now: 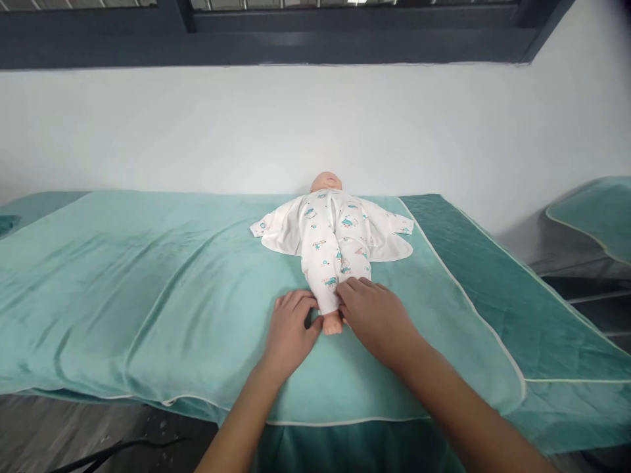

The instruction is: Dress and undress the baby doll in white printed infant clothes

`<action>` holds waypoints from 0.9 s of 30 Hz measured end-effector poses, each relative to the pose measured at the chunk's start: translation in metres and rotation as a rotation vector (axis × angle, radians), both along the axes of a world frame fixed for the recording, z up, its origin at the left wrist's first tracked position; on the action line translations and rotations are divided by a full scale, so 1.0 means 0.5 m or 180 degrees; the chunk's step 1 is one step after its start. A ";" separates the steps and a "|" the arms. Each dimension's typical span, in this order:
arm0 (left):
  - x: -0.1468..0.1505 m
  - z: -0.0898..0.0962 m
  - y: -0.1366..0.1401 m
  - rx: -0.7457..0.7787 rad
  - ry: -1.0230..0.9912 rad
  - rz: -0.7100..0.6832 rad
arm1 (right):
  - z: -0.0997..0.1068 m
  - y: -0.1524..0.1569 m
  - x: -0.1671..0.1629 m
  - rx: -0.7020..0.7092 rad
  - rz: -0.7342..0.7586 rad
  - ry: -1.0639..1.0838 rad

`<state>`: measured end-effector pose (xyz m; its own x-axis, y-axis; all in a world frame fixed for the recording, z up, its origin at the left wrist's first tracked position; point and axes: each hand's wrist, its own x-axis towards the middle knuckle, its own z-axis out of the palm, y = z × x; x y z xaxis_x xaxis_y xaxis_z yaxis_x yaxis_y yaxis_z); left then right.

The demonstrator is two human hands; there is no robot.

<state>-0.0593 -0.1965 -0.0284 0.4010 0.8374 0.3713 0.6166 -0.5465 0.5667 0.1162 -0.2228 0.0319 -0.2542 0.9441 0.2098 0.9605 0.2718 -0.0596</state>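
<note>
A baby doll [332, 325] lies on its back, head by the wall and feet toward me. It wears white printed clothes: a top [389, 240] with sleeves spread to both sides and trousers [323, 263]. My left hand [293, 332] is closed at the cuff beside the doll's bare foot, thumb against the foot and fingertips at the fabric. My right hand [372, 315] has its fingers curled on the lower trouser leg from the other side. It covers the doll's other foot almost wholly.
A light green cover [148, 282] with pale piping lies over a bed with a darker green sheet [517, 302]. Behind it stands a white wall [221, 125] under a dark window frame [315, 43]. Another green-covered surface [599, 213] is at the right; a black cable [118, 450] lies on the floor.
</note>
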 end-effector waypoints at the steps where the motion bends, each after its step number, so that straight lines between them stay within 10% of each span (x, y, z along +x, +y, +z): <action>1: -0.002 -0.001 0.001 -0.0013 -0.0111 -0.0013 | 0.001 0.005 -0.003 0.0014 0.0068 -0.0089; 12: -0.046 -0.001 -0.029 -0.0041 -0.1524 -0.0121 | 0.035 -0.043 0.029 -0.0315 0.0871 0.1588; 19: -0.051 -0.023 -0.022 -0.0258 -0.1893 -0.0101 | -0.065 -0.047 0.079 0.0222 -0.0421 0.1655; 27: 0.009 0.037 0.007 0.0217 -0.1076 -0.0125 | -0.059 -0.005 0.058 0.0316 -0.0283 0.2093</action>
